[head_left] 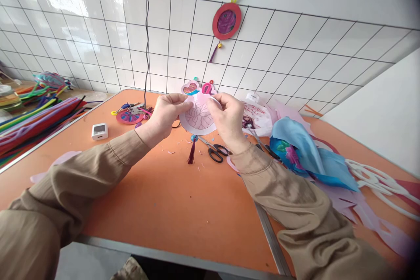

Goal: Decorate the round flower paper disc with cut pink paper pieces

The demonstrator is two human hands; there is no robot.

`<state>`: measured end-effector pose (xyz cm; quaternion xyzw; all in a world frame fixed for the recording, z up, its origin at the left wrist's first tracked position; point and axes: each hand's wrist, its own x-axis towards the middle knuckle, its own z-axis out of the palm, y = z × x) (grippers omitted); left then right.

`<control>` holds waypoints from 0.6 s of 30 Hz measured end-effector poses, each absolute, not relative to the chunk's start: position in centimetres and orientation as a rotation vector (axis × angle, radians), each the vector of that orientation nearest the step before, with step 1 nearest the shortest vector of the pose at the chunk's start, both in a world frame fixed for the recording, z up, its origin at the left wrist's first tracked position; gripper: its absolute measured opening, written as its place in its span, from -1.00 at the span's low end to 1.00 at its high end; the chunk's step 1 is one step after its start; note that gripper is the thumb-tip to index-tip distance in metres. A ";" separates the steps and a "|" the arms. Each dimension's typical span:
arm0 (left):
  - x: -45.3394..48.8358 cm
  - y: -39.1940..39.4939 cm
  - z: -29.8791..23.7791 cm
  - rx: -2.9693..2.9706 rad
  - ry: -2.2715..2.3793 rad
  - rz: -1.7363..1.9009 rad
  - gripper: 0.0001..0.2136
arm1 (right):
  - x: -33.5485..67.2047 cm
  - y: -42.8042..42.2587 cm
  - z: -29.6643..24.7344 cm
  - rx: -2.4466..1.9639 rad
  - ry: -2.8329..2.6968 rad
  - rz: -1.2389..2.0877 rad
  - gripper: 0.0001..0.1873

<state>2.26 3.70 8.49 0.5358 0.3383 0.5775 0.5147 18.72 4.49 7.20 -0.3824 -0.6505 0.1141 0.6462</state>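
Above the middle of the table, a round paper ornament (197, 116) with a line-drawn flower is held up between both hands. My left hand (168, 113) pinches its upper left edge, and my right hand (230, 118) grips the upper right edge; pink paper shows along the top between the thumbs. Just below it is a dark red tassel (191, 154) with a blue bead; I cannot tell whether it is attached to this piece. Black-handled scissors (216, 151) lie on the table under the right hand, among small paper scraps. Two small decorated ornaments (191, 88) stand partly hidden behind the paper.
A second pair of scissors (260, 142) lies beside blue fabric (305, 153) and pink paper offcuts (377, 223). White cord (382, 179) is coiled at right. Colourful pipe cleaners (42, 124) fill the left. A white device (99, 131) sits nearby, and a red-rimmed ornament (215, 21) hangs on the tiled wall.
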 end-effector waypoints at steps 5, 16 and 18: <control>2.3 3.5 8.7 1.291 0.818 1.388 -0.80 | 18.9 4.7 7.4 -0.856 -1.491 0.300 -0.82; 2.3 3.5 9.0 1.335 0.831 1.399 -0.86 | 19.3 4.6 8.1 -0.888 -1.545 0.364 -0.74; 2.3 3.4 9.1 1.339 0.828 1.395 -0.85 | 19.4 4.6 8.2 -0.898 -1.548 0.374 -0.72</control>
